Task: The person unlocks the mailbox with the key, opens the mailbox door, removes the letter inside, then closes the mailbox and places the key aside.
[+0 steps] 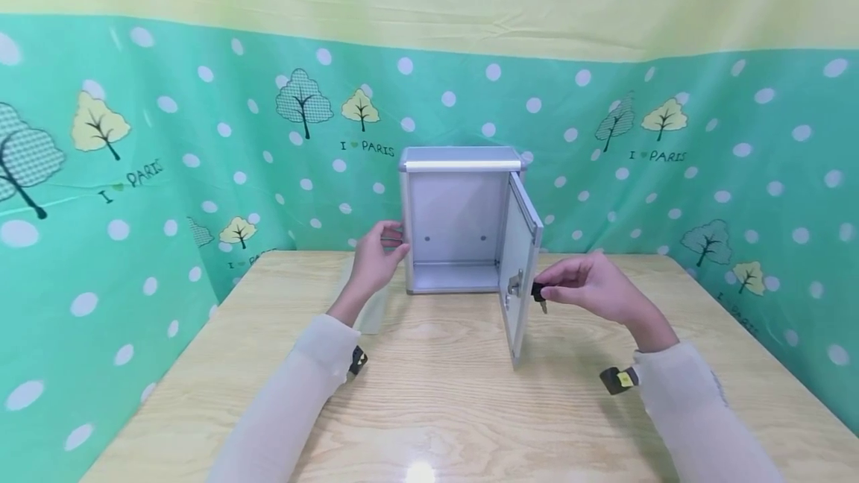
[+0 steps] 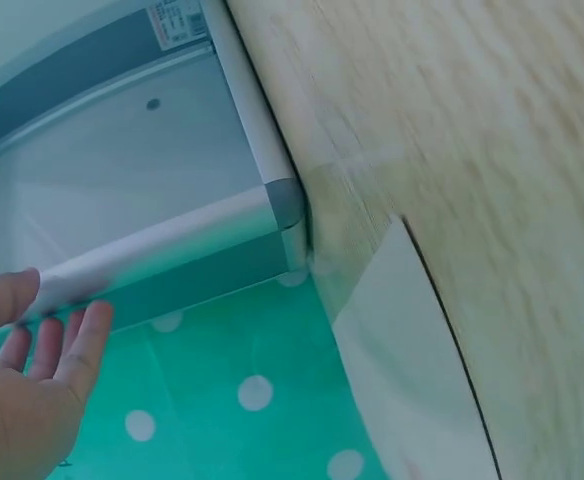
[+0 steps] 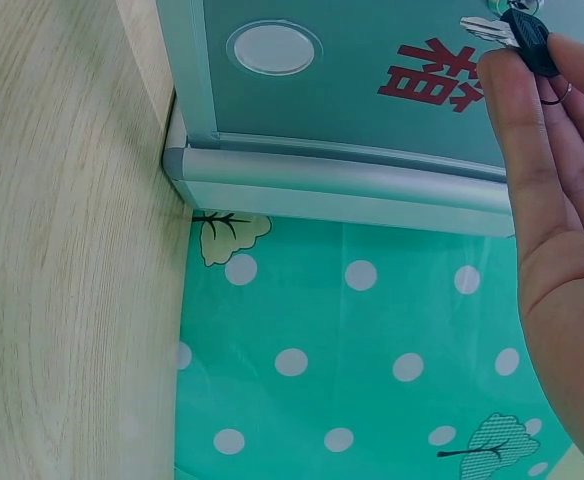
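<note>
A silver metal box (image 1: 459, 278) stands on the table with its door (image 1: 518, 259) swung open to the right. My left hand (image 1: 376, 259) is at the box's left edge; in the left wrist view the thumb lies by the front rim and the loosely bent fingers reach to the side wall. My right hand (image 1: 597, 289) pinches a black-headed key (image 3: 530, 42) between thumb and fingers, outside the door. The key's metal blade shows, with a thin ring (image 3: 560, 95) below its head. A lock cylinder (image 3: 517, 5) is partly visible behind it. The latch (image 1: 515, 283) shows on the door's inner face.
A pale flat sheet (image 2: 402, 350) lies on the wooden table (image 1: 429, 393) left of the box, partly behind my left arm. A green dotted curtain (image 1: 235, 133) surrounds the table at the back and sides. The door's outer face carries red lettering (image 3: 427, 75) and a white oval (image 3: 272, 48).
</note>
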The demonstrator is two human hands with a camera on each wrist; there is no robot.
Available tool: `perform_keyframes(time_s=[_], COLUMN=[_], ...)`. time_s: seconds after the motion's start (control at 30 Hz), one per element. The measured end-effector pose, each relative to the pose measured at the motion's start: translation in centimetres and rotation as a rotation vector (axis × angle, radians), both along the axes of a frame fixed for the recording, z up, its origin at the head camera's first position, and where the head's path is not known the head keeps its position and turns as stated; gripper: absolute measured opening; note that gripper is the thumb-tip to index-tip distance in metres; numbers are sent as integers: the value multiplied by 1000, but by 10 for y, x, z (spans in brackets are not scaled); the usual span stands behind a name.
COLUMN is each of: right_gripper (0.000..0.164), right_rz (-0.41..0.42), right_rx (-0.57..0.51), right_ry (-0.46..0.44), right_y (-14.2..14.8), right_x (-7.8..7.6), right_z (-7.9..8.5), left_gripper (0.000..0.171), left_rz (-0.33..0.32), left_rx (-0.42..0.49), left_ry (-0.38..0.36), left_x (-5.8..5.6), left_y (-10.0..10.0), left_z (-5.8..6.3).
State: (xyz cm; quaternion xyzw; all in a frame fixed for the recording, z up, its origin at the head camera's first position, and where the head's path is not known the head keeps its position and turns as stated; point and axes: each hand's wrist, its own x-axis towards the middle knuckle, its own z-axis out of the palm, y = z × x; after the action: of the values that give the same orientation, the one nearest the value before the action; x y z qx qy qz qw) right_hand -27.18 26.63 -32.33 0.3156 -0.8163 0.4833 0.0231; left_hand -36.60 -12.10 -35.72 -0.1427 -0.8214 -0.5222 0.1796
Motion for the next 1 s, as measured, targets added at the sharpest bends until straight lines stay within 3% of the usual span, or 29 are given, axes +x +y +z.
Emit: perform_keyframes(time_s=[0.5,1.0], right_gripper=[18,18], right_rz=[-4,-16], right_rx=[3,83], right_ry=[-11,-43], right_y=[-3,-31], right_x=[-2,-1], right_z=[-1,7], left_gripper=[37,35], left_rz=[29,52], left_rx=[1,-3], left_ry=[-25,-12], left_x=[-4,-3], left_y=[0,2], left_z=[-3,-3])
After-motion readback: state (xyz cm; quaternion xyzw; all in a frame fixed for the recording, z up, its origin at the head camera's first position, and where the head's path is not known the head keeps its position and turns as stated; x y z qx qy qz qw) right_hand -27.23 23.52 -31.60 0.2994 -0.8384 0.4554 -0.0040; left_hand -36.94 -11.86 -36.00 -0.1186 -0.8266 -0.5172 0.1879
